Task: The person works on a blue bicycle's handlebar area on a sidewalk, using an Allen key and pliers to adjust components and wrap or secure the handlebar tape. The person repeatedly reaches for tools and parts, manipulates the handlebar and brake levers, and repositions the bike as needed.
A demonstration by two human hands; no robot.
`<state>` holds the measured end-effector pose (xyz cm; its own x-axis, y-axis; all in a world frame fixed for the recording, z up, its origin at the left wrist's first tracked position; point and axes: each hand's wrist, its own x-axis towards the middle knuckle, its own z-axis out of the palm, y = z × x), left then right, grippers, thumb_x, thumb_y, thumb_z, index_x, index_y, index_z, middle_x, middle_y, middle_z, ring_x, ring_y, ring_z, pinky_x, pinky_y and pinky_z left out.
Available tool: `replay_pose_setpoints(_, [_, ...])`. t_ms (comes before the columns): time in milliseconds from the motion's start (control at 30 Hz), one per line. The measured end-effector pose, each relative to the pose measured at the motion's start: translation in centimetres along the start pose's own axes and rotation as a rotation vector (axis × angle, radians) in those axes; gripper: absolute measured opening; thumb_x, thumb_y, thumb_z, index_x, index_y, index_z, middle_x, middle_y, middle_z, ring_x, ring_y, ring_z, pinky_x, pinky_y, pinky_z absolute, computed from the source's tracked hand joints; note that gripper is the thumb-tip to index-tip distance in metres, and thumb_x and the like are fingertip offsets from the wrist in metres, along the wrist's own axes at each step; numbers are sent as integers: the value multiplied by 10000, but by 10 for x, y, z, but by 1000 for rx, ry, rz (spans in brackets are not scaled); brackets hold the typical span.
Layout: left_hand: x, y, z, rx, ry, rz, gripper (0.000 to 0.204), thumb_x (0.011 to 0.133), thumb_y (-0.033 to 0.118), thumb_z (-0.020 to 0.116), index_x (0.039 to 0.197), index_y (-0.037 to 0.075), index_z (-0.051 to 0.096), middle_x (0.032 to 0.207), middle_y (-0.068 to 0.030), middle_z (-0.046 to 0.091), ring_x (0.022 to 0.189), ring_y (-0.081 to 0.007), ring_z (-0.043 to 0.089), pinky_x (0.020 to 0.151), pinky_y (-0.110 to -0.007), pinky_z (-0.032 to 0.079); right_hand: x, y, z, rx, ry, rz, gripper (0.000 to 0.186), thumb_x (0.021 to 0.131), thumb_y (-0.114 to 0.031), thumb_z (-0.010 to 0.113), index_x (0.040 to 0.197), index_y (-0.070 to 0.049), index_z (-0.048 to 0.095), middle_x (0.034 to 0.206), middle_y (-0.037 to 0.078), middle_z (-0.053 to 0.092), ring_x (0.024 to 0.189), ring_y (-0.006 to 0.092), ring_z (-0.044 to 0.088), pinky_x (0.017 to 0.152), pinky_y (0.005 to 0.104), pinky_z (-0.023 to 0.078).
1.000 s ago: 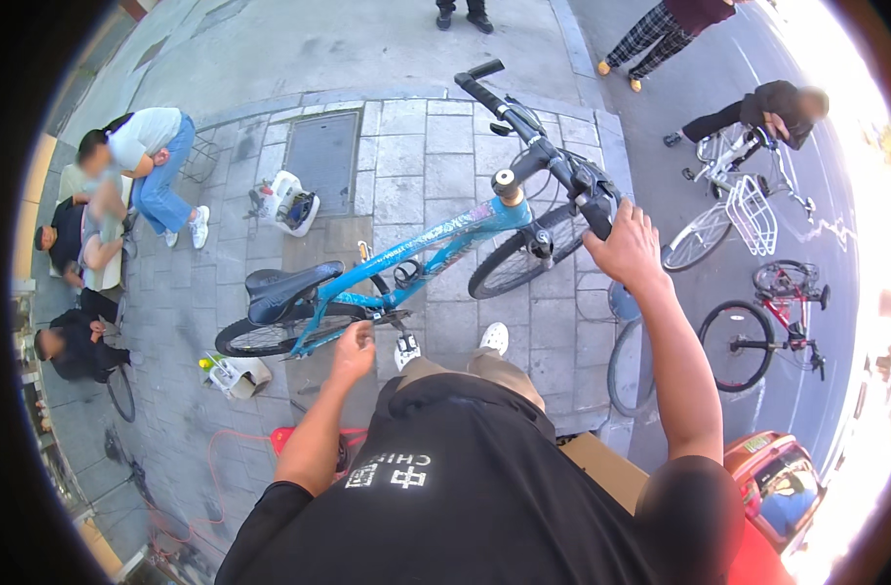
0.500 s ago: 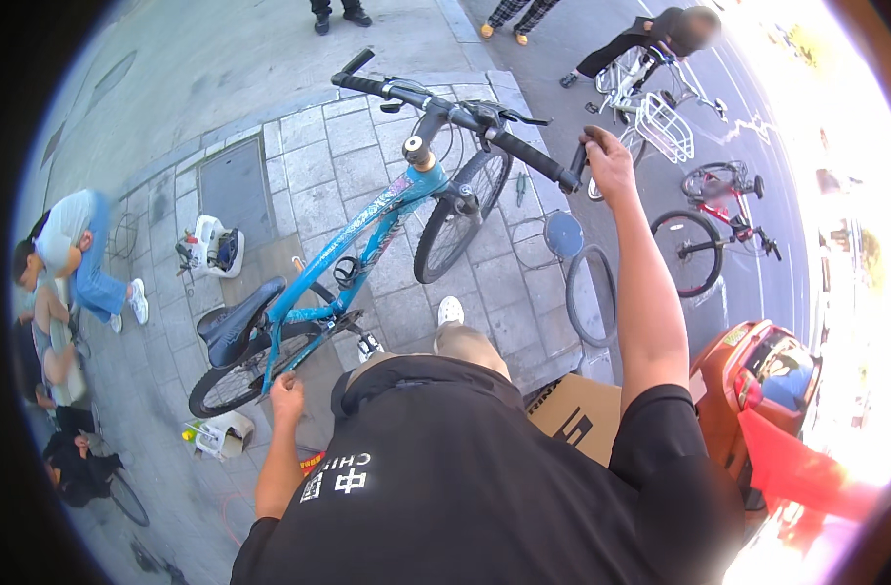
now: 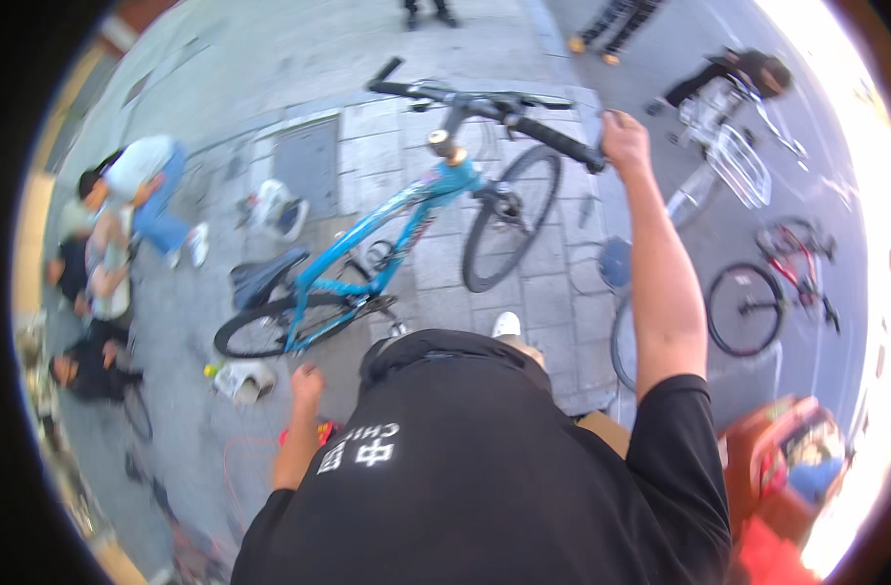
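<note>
At the left edge of the pavement, several people sit, one in a light top (image 3: 145,174); nearer stands an open white container (image 3: 273,224), just beside the grey metal plate (image 3: 307,156). The blue bicycle (image 3: 372,222) slants across the paving, its saddle (image 3: 268,278) and rear wheel (image 3: 265,327) left, its bars toward the far edge. The left hand (image 3: 309,380) hangs near the rear wheel; half a second ago it was right at the rear end of the frame, and now a gap shows. Its fingers look curled, though blur hides whether they hold anything. Further right, the handlebar (image 3: 479,107) lies more crosswise than a second ago, and the front wheel (image 3: 515,219) points more toward the far edge of the paving. The right hand (image 3: 626,143), earlier laid over the grip, is now at the bar's outer tip, fingers bent; I cannot tell whether it grips. With the left away, any steadying of the bicycle by hand seems to rest on the right. By the paving's right edge lies a loose tyre (image 3: 616,341), with a red bicycle (image 3: 806,273) on the road beyond.
</note>
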<state>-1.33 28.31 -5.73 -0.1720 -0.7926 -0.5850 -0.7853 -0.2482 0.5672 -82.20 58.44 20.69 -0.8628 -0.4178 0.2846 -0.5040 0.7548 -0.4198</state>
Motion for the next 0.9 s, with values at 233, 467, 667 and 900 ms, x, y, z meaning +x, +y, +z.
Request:
replay_pose_setpoints(233, [-134,22,65,-29,88,31,478,972,177,681,1399,-38,673,1334,-228,766,1257,-343,737,1065,-413,574,35,17,17,563,-142,146,437,1064,-367,667,1225,18,797,1031,143,808,913,195,736,841,353,567])
replay_pose_setpoints(467, [-253,-4,96,-118,212,-108,449,970,153,684,1372,-46,682,1285,-229,777,1176,-305,759,1024,-401,582,42,14,26,1006,-321,432,550,1091,-495,640,1348,-12,698,1085,125,768,857,216,716,754,361,559])
replay_pose_setpoints(667, [-285,-87,123,-172,148,-296,363,917,116,710,1227,-68,746,1095,-231,808,1034,-331,784,927,-408,598,-51,139,101,1316,-333,841,425,1161,-491,494,1045,-126,677,911,24,726,793,184,654,756,390,546])
replay_pose_setpoints(900, [-240,-191,72,-74,75,-322,393,924,134,693,1257,-70,742,1111,-247,805,1050,-324,788,934,-408,598,-398,98,125,490,-785,1227,241,1098,-281,604,946,-94,595,756,81,633,643,253,667,561,436,568])
